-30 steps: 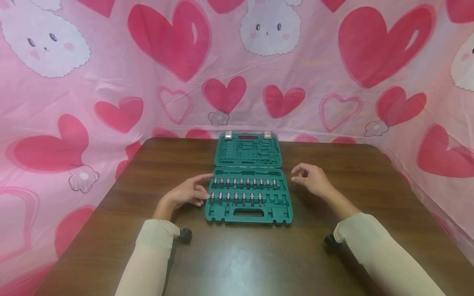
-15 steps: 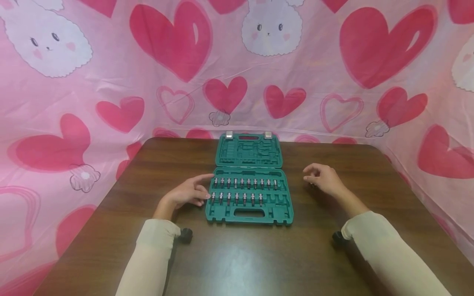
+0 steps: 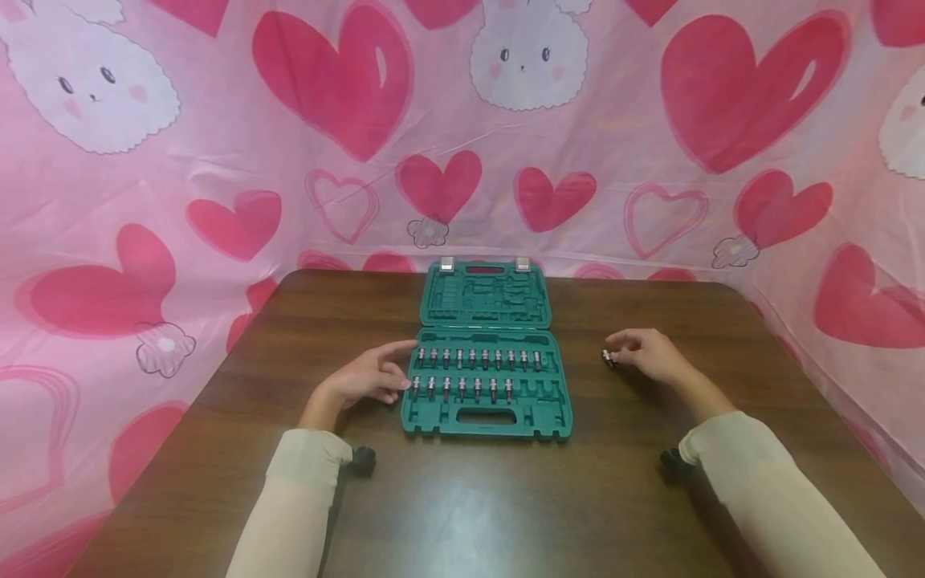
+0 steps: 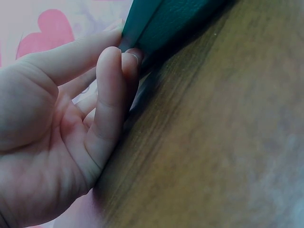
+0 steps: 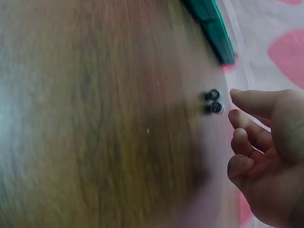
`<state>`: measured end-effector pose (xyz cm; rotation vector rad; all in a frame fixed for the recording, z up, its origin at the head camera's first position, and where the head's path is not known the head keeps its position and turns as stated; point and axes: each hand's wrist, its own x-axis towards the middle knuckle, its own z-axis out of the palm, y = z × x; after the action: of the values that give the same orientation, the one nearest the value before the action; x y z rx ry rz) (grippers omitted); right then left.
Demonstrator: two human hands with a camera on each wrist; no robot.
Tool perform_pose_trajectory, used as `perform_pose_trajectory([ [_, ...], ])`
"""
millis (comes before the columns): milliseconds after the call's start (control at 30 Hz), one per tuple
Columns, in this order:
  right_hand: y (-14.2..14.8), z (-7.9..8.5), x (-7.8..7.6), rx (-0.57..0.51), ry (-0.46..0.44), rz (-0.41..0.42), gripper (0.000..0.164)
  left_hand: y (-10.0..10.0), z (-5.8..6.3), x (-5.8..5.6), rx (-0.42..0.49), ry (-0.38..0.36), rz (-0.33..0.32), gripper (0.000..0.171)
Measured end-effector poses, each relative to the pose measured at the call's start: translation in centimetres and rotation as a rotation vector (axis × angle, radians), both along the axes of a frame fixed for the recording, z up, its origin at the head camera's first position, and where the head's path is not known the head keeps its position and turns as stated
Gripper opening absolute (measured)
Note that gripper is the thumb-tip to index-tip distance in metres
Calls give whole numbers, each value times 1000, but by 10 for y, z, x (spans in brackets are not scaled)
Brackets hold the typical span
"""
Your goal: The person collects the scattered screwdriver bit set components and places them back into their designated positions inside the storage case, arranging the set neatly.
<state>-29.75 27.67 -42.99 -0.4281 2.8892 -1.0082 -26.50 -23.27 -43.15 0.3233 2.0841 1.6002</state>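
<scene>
A green bit socket case lies unfolded on the brown table. Its lower half holds two rows of silver bit sockets; several slots at the right end of the front row are bare. My left hand rests at the case's left edge, index finger and thumb spread and touching the rim. In the left wrist view its fingertips meet the case's side. To the right of the case, my right hand has loosely bent fingers beside two bit sockets on the table, slightly apart from them.
The case's moulded lid leans back at the far side, with two metal latches on top. A pink heart-printed cloth hangs behind and beside the table. Black wrist-camera parts sit by the cuffs.
My right hand has moved right, away from the case and then off the small sockets, which now show beside its fingertips. The left hand and the case have stayed in place.
</scene>
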Motion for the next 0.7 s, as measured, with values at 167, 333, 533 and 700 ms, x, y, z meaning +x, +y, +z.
perform_pose_trajectory([
  [167, 4, 0, 1, -1, -49, 27, 28, 0, 0, 0, -1, -2, 4, 73],
  [333, 5, 0, 3, -3, -84, 25, 25, 0, -1, 0, -3, -1, 5, 73],
  [533, 6, -1, 4, 2, -77, 3, 20, 0, -2, -1, -4, 0, 0, 73],
  [700, 6, -3, 5, -3, -14, -1, 18, 0, -1, -1, -5, -1, 0, 73],
])
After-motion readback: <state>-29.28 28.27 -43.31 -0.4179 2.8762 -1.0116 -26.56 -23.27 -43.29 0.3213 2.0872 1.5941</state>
